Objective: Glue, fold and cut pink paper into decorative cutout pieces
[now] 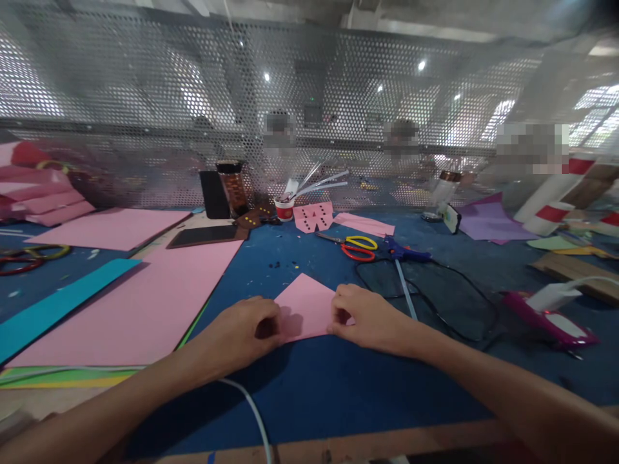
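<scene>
A pink sheet of paper [308,308] lies on the blue tabletop in front of me, with one corner pointing away and a straight edge towards me. My left hand [254,325] is closed on its left end, thumb and fingers pinched at the near edge. At the right end, my right hand [355,316] pinches the paper in the same way, partly covering that corner. Beyond the paper lie scissors [355,247] with one yellow and one red handle loop. To their right rests a blue glue gun [409,252] with a pale glue stick [406,290] close by.
Large pink sheets [126,309] and a teal strip [62,303] cover the left side. A cut pink piece with black dots [313,218] stands near a paper cup [284,209]. Black cable loops right, near a magenta power strip [551,320]. A perforated metal screen [309,84] spans the back.
</scene>
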Demonstrator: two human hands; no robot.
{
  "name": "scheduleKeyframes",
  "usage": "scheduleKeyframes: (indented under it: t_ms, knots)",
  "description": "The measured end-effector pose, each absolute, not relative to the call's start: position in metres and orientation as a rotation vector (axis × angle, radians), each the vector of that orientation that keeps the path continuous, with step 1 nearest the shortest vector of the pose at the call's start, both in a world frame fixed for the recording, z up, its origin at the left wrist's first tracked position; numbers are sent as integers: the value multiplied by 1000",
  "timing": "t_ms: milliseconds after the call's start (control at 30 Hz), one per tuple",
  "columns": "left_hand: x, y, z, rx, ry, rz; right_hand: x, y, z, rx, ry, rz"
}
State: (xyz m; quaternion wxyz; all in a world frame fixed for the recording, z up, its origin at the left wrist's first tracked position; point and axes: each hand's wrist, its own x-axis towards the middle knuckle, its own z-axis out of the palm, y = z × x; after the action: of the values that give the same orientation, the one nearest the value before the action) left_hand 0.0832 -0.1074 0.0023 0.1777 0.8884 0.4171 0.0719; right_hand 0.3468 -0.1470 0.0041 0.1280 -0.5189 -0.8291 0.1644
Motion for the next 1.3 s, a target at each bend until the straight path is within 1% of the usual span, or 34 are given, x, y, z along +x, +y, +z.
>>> scheduleKeyframes:
  t_ms: [300, 500, 767, 933, 1133, 1300]
  knots:
    - [81, -107, -1, 2635, 988, 278, 348, -147, 3, -1462, -2423, 459]
    - [78, -113, 3, 2784, 753, 246, 347, -147, 5, -1489, -2422, 461]
    - [75, -113, 0, 3079, 602, 218, 346, -148, 9, -1503, -2423, 476]
    - [76, -117, 1, 3190, 568, 214, 347, -147, 8, -1486, -2433, 469]
    - [81, -128, -1, 3183, 568, 275, 346, -148, 9, -1498, -2426, 480]
    - [83, -134, -4, 3212, 608, 254, 347, -147, 8, -1477, -2439, 461]
